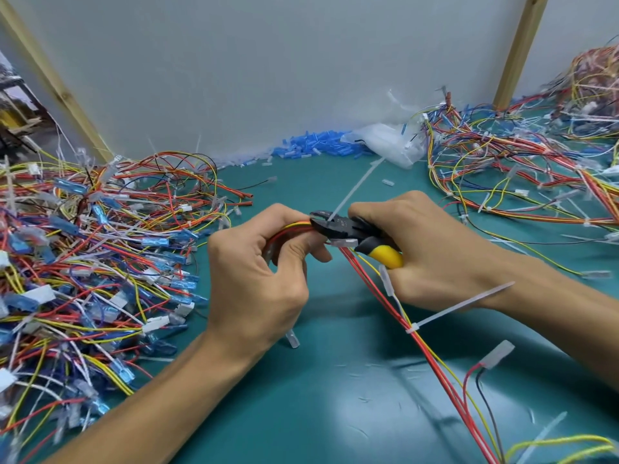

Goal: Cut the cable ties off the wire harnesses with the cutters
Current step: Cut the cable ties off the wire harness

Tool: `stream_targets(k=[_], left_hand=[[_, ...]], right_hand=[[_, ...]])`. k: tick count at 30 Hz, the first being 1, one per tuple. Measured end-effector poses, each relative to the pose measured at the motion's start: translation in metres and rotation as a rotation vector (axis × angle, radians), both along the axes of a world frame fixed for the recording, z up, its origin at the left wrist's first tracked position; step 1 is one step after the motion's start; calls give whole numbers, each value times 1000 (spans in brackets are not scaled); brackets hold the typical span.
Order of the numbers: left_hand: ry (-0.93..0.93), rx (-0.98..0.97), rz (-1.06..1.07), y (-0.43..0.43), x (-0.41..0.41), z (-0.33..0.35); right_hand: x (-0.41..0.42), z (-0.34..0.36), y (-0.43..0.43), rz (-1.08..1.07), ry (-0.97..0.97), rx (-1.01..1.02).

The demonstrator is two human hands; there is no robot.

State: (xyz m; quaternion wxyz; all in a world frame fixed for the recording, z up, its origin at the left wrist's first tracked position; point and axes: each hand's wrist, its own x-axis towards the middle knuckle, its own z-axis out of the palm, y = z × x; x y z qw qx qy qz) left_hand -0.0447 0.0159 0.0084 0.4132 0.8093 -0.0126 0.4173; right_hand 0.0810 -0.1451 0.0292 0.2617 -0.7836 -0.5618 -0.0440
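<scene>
Cutters (348,229), black-headed with yellow-and-black handles, sit in the right hand (435,256), whose fingers wrap the handles. Pale marks on the head are too small to read. Their jaws sit round a white cable tie (355,189) at the fingertips of the left hand (258,276), which grips the red-and-yellow wire harness (432,363). Beyond the right hand lies a clear plastic bag (385,142), its contents unclear.

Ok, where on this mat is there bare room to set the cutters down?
Two patches: the green mat behind the cutters, up to the blue sleeve heap; and the near mat left of the held harness, with small clippings. Crowded: left wire pile, right wire pile.
</scene>
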Motion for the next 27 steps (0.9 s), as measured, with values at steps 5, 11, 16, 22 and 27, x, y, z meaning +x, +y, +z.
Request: stream_targets(k=[5,11,16,22,27], left_hand=[[2,68,37,0,-1,1],[6,66,69,-2,0,1],[16,73,102,0,1,0],[28,131,104,2,3,-3],[12,144,97,2,3,-4]], right_hand=[[2,1,-2,46,114,-61],[1,7,-7,80,276,-159],[-1,11,-10,87,319,-186],[0,11,-12,105,382,-200],[2,7,-11,89,446,-170]])
